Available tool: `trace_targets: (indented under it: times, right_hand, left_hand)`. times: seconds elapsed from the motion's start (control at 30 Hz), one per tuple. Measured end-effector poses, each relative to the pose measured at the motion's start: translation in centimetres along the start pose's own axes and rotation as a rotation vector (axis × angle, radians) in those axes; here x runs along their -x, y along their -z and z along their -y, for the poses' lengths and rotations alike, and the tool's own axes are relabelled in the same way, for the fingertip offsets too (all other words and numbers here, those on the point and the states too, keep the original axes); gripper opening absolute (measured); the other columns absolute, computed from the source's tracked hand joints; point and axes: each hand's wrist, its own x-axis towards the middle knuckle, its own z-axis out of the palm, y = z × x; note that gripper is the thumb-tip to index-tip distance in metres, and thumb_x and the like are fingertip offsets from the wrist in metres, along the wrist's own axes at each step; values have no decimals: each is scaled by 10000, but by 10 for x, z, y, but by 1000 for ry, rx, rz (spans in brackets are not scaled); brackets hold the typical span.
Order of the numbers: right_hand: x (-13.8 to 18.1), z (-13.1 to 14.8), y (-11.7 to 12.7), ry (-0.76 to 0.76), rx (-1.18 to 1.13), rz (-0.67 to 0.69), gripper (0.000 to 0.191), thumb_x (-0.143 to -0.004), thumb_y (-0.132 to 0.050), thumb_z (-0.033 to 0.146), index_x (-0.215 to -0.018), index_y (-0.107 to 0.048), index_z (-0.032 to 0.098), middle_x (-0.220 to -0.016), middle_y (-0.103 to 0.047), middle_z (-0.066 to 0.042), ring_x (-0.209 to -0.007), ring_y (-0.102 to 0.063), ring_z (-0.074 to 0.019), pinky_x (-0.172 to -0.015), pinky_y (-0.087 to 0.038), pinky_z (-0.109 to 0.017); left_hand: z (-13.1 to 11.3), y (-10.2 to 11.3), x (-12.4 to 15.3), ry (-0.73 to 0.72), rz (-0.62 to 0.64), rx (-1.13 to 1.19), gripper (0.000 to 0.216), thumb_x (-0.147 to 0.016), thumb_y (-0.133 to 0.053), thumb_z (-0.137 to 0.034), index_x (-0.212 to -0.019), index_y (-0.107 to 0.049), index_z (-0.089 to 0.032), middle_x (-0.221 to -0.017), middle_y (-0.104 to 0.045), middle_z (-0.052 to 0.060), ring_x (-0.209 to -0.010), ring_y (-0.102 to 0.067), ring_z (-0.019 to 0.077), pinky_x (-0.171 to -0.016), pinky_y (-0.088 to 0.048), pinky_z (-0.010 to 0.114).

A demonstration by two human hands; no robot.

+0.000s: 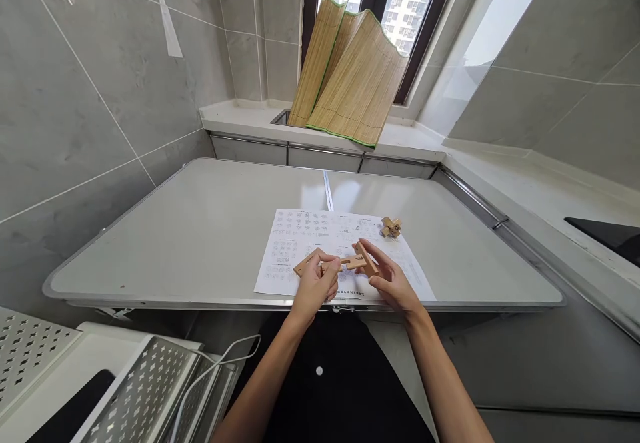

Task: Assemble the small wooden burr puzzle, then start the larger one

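Note:
Above a printed sheet (415,276), both hands are at work on notched wooden burr-puzzle pieces. My left hand (316,286) is closed in a pinch on a slotted wooden piece (354,262) pointing right. Another wooden piece (303,264) sticks out on the left side of that hand; the fingers hide part of it. Between the thumb and fingers of my right hand (395,284) is a tilted wooden piece (367,259). It meets the right end of the slotted piece; whether they are joined I cannot tell. An assembled wooden burr puzzle (391,227) sits at the sheet's upper right.
The sheet lies on a white folding table (165,243) with a centre seam. Behind it, a folded bamboo mat (357,76) leans by the window. A white perforated rack (155,383) and a cable (220,361) are at lower left.

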Motion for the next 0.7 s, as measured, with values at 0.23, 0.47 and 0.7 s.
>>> trace_targets:
  times: [0.23,0.47,0.7]
  right_hand:
    - [0,2,-2,-5,23,7,830,-779,-870,490,-1517,-540,307,-1554,-544,-109,-1312,-561,-354,-1012,-506,-457]
    - [0,2,-1,-4,38,16,828,-785,-868,474,-1523,-531,312,-1537,-557,-101,-1297,-562,-338,-997,-512,-434]
    - [-1,4,-3,-4,101,66,806,-782,-887,396,-1507,-537,363,-1569,-495,-74,-1264,-564,-298,-1014,-509,-407]
  left_hand:
    - [1,-1,0,-15,-32,-2,411,-853,-749,-550,-902,-501,-225,-484,-357,-144,-380,-298,43,-417,-294,171]
    - [2,-2,0,-10,-50,-17,385,-864,-725,-520,-897,-472,-231,-487,-336,-149,-391,-272,44,-410,-274,160]
    - [5,-1,0,-3,-55,-47,294,-912,-659,-462,-922,-476,-232,-468,-324,-153,-408,-223,50,-412,-253,155]
